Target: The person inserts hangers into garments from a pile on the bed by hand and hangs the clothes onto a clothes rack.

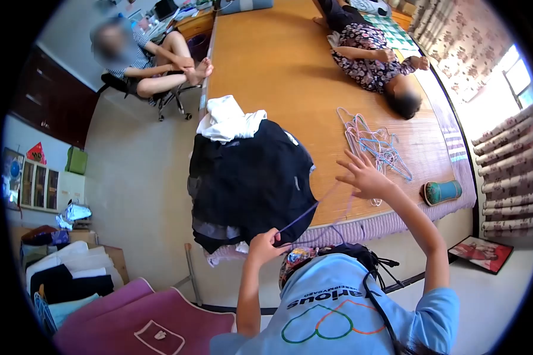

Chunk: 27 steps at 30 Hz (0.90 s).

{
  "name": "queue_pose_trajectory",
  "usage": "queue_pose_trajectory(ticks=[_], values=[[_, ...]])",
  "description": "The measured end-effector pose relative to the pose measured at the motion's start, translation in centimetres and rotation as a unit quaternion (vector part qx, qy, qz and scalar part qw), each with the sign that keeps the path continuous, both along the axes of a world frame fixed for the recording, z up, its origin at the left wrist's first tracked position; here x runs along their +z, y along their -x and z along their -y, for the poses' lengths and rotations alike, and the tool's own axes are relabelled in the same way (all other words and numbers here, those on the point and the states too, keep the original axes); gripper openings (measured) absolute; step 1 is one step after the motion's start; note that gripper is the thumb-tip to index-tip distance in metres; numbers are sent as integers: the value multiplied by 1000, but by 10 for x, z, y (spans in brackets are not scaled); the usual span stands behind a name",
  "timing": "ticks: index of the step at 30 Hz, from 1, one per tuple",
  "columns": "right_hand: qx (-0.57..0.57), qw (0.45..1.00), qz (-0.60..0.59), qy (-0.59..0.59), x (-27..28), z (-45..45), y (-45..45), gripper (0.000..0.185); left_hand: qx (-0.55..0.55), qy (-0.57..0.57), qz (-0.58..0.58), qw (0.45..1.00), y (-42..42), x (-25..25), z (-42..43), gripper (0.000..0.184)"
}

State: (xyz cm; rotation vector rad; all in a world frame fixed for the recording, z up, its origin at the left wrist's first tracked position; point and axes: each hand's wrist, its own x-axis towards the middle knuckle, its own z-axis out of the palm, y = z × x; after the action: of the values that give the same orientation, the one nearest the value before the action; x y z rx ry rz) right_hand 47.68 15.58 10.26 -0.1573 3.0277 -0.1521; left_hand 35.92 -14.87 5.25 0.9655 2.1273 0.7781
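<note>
My left hand [267,246] is closed around one end of a thin purple clothes hanger [299,219], in front of the mat-covered bed's near edge. The hanger slants up to the right toward my right hand [364,176], whose fingers are spread. Whether my right hand touches the hanger's far end, I cannot make out. Just beyond that hand lies a tangled heap of pink, blue and white hangers [378,147] on the bed. Beside my left hand is a large pile of dark clothes [249,177], with a white garment [228,121] on top at its far side.
A person [367,56] lies on the bed mat [272,65] at the far right. Another person [154,65] sits on a wheeled chair at the left. A small green-blue cushion [442,192] rests near the right corner. Folded clothes [71,269] and a maroon cover [154,322] are lower left.
</note>
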Motion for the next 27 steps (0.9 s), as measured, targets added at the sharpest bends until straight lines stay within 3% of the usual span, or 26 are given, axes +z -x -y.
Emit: queue_pose_trajectory(ticks=[3,5,7,11,15,16,17,19,20,21,23,25,27], values=[[43,997,65,-20,2,13,-1,69,-61,32,6,998,10,9,4,34],[-25,984,173,47,-1,20,-13,83,-89,44,9,995,21,12,9,32],[-1,958,271,88,-6,25,-24,96,-126,54,-22,990,29,17,10,31],[-31,938,298,173,-29,20,-42,86,-187,50,-18,981,37,20,3,29],[-70,930,290,215,-42,17,-53,67,-156,5,-36,987,42,-2,-7,29],[-101,934,254,229,-48,18,-59,62,-135,-75,-59,986,43,-10,-10,31],[-111,932,258,231,-55,20,-66,62,-78,-141,-154,975,45,-20,-16,40],[-238,853,341,315,-72,21,-80,60,82,-208,-237,945,56,-36,-27,46],[-319,812,355,335,-77,26,-89,60,152,-200,-238,938,63,-56,-30,46],[-332,806,356,336,-86,33,-99,60,222,-190,-237,927,68,-81,-33,47],[-473,719,387,332,-113,47,-119,63,290,-141,-195,926,67,-131,-39,42],[-527,661,379,378,-154,66,-149,64,249,-74,-131,957,50,-177,-48,41],[-577,596,394,396,-161,85,-158,63,126,39,-107,985,27,-202,-57,45]])
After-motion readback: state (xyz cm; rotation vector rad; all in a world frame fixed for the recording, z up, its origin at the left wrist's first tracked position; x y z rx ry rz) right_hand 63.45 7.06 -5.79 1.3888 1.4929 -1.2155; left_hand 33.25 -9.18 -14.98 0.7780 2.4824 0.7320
